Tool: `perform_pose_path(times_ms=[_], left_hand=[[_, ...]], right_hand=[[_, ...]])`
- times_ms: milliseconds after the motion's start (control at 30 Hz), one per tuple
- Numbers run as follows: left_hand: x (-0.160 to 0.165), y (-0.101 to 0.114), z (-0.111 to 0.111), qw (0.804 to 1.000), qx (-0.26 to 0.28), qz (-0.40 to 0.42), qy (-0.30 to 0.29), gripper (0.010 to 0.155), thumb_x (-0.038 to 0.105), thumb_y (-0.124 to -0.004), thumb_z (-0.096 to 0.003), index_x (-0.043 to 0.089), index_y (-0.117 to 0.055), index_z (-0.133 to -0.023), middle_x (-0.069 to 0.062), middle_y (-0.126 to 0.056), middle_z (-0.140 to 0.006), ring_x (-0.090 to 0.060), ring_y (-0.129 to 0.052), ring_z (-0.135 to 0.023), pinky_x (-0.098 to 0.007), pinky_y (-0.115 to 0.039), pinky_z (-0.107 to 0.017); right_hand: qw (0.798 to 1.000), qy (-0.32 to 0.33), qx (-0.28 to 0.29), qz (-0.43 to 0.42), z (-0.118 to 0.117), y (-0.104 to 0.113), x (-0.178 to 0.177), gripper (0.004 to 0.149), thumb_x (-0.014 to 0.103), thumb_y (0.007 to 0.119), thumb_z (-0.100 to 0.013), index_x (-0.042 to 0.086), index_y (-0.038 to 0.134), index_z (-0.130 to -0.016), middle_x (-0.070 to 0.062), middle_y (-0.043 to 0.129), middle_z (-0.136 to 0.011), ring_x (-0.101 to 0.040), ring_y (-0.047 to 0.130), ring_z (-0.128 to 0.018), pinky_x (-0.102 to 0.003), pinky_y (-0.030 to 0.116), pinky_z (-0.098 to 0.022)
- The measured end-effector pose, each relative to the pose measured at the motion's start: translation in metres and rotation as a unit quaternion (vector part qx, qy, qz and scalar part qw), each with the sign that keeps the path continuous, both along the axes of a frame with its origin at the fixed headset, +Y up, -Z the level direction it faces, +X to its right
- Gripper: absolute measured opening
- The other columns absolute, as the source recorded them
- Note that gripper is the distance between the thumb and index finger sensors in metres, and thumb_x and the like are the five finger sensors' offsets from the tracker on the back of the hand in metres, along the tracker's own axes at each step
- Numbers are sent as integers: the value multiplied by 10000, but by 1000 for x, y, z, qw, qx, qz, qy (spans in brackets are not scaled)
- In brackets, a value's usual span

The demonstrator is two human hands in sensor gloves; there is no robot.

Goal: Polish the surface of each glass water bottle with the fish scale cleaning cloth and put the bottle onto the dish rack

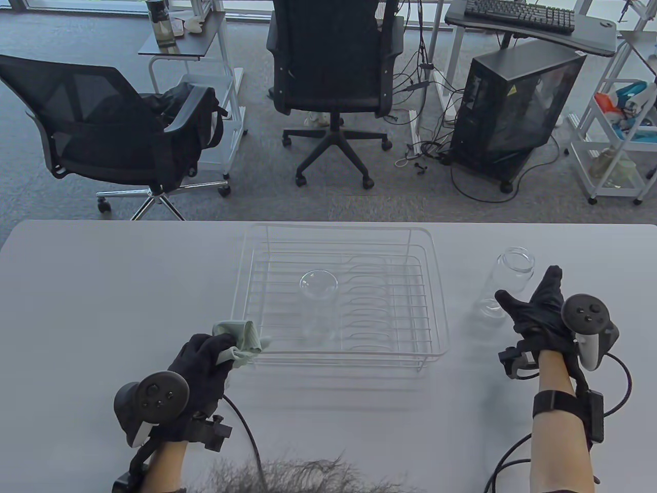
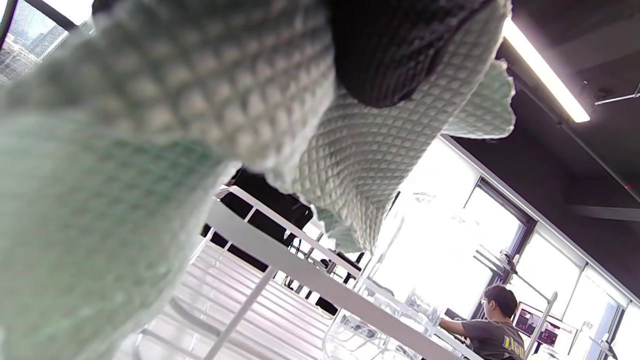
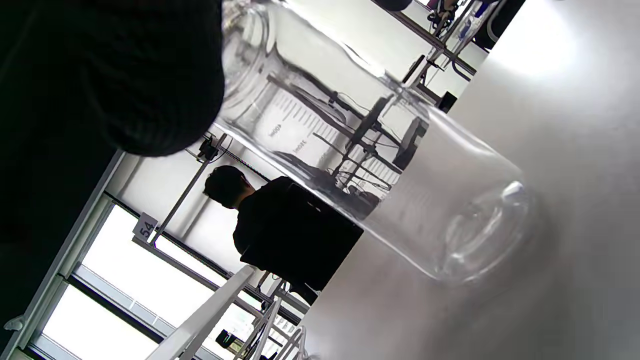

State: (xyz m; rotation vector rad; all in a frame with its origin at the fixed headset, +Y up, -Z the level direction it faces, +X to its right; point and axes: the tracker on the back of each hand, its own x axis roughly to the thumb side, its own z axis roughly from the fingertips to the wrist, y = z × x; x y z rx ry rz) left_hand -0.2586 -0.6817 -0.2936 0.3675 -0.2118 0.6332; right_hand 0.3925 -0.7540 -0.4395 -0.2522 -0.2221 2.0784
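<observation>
A white wire dish rack (image 1: 433, 287) sits mid-table with one clear glass bottle (image 1: 318, 300) standing upright inside it. My left hand (image 1: 213, 352) grips a bunched pale green fish scale cloth (image 1: 240, 339) just outside the rack's front left corner. The cloth (image 2: 150, 125) fills most of the left wrist view above the rack's rim (image 2: 300, 272). A second glass bottle (image 1: 505, 280) stands on the table right of the rack. Beside it is my right hand (image 1: 531, 300), fingers spread and straight, thumb close to the bottle's lower part. That bottle (image 3: 400, 175) fills the right wrist view, a fingertip (image 3: 150, 75) in front of it.
The table's far edge (image 1: 328, 223) runs just behind the rack. Beyond it stand two office chairs (image 1: 333, 77), a computer tower (image 1: 513, 108) and a white cart (image 1: 616, 144). A seated person (image 2: 492, 330) shows in the background. Glove cables trail at the near edge.
</observation>
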Motion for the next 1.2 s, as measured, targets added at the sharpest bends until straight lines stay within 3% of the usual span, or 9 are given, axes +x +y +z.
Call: perform_pose_path(times_ms=[133, 167, 233, 267, 433, 567, 667, 933, 1200], left_hand=[[0, 0, 0, 1000, -3, 1, 4, 399, 329, -838, -546, 343, -758, -936, -107, -845, -880, -344, -937, -657, -544, -805, -544], [0, 0, 0, 1000, -3, 2, 4, 399, 330, -838, -545, 344, -757, -936, -107, -844, -880, -342, -939, -656, -542, -806, -544], [0, -1, -1, 1000, -6, 2, 2, 399, 332, -838, -545, 345, -757, -936, -105, -844, -880, -342, -939, -655, -541, -807, -543], [1, -1, -1, 1000, -7, 0, 2, 399, 331, -838, -546, 344, -757, -937, -106, -844, -881, -341, -940, -655, -542, -807, -543], [3, -3, -4, 1000, -13, -14, 0, 399, 332, -838, -545, 344, -758, -936, -105, -847, -878, -340, -942, -654, -540, -809, -542], [3, -4, -4, 1000, -15, -16, 0, 398, 332, -839, -544, 344, -760, -935, -106, -848, -877, -340, -942, -654, -540, -809, -542], [3, -3, -3, 1000, -10, -11, 0, 399, 331, -839, -544, 345, -759, -935, -105, -847, -878, -340, -942, -653, -540, -809, -542], [1, -2, -4, 1000, -1, 7, -11, 399, 332, -838, -546, 345, -757, -936, -104, -846, -880, -339, -941, -656, -540, -808, -543], [18, 11, 4, 998, 38, 20, -40, 399, 338, -835, -546, 351, -753, -937, -98, -847, -880, -335, -943, -657, -536, -812, -543]], right_hand=[[998, 11, -2, -58, -12, -27, 0, 1192, 562, 872, -413, 80, -27, -1029, -187, 131, -1141, -676, 189, -969, -810, 363, -569], [996, 6, -25, -83, -13, -31, -2, 1185, 529, 887, -407, 104, -29, -1027, -146, 133, -1153, -653, 181, -998, -808, 345, -591], [992, -7, 28, -120, -19, -29, 3, 1163, 500, 900, -412, 117, -2, -1041, -118, 166, -1163, -623, 193, -1020, -802, 346, -600], [991, -23, 50, -118, -22, -29, 4, 1157, 491, 917, -395, 107, 48, -1055, -127, 221, -1163, -627, 243, -1014, -804, 377, -586], [993, 6, 40, -110, -27, -28, 3, 1106, 446, 925, -412, 130, 104, -1082, -81, 322, -1172, -602, 248, -1033, -822, 365, -577], [993, -18, 73, -87, -27, -25, 2, 1103, 443, 991, -367, 117, 232, -1098, -71, 486, -1126, -558, 454, -1021, -816, 446, -551], [995, -27, 89, -37, -21, -20, 1, 1077, 503, 994, -360, 119, 314, -1101, -58, 548, -1098, -529, 589, -982, -794, 529, -530], [984, -12, 146, -99, 12, 18, -2, 1027, 539, 981, -379, 149, 366, -1103, -56, 553, -1087, -550, 665, -941, -792, 573, -516], [966, 58, 209, -140, 58, 64, -42, 1024, 566, 949, -414, 118, 342, -1107, -90, 535, -1083, -507, 742, -897, -729, 652, -526]])
